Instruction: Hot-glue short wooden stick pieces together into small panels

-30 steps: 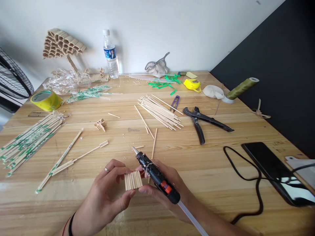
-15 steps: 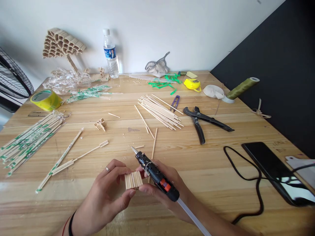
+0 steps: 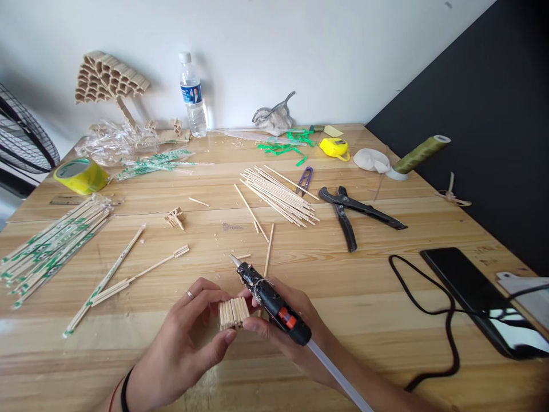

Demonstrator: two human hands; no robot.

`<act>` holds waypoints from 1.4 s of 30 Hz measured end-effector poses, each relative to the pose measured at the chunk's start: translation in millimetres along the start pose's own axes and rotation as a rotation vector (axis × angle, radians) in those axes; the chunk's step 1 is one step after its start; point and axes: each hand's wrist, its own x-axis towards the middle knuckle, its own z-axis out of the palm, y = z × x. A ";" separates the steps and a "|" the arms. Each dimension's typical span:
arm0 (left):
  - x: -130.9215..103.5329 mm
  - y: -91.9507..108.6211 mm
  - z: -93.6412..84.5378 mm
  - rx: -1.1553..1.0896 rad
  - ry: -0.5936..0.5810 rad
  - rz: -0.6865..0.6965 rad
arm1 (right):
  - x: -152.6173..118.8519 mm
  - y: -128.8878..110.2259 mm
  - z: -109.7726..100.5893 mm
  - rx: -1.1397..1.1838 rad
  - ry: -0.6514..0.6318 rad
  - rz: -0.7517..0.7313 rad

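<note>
A small block of short wooden sticks [image 3: 233, 313], set side by side, is pinched between the fingers and thumb of my left hand [image 3: 189, 332], which wears a ring. My right hand [image 3: 295, 326] holds a black glue gun [image 3: 274, 303], its metal tip pointing to the upper left and a clear glue stick coming out of its back end. The right thumb and fingertips also touch the block's right side. Beyond the hands lies a pile of thin sticks [image 3: 278, 195]. A joined stick piece [image 3: 150, 268] rests to the left.
Wrapped chopsticks [image 3: 55, 246] and yellow tape [image 3: 81, 175] are at the left. A bottle [image 3: 193, 103] and a stick-built tree [image 3: 107, 77] stand at the back. Black cutters [image 3: 343, 209], a cable [image 3: 450, 337] and a phone [image 3: 476, 292] lie at the right.
The block has tilted slightly in my fingers, showing more of its lower edge. Both hands are otherwise nearly still.
</note>
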 end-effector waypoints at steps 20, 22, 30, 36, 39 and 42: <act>-2.6 0.3 -0.4 -0.016 -0.052 -0.091 | 1.3 3.5 0.7 0.038 0.001 -0.014; -1.6 0.0 0.0 -0.015 -0.050 -0.095 | 0.8 3.9 0.5 0.038 -0.005 -0.013; 0.1 1.1 0.7 -0.012 -0.047 -0.094 | 1.2 -1.0 -0.4 0.029 -0.015 0.009; 0.7 2.2 0.0 -0.003 -0.055 -0.098 | 2.1 -6.3 -1.6 0.022 -0.038 0.051; 0.1 2.1 -0.4 0.001 -0.068 -0.105 | 2.3 -8.2 -1.7 -0.007 -0.046 0.055; -1.0 2.3 -0.6 0.010 -0.085 -0.113 | 2.4 -6.4 -1.7 -0.022 -0.049 0.036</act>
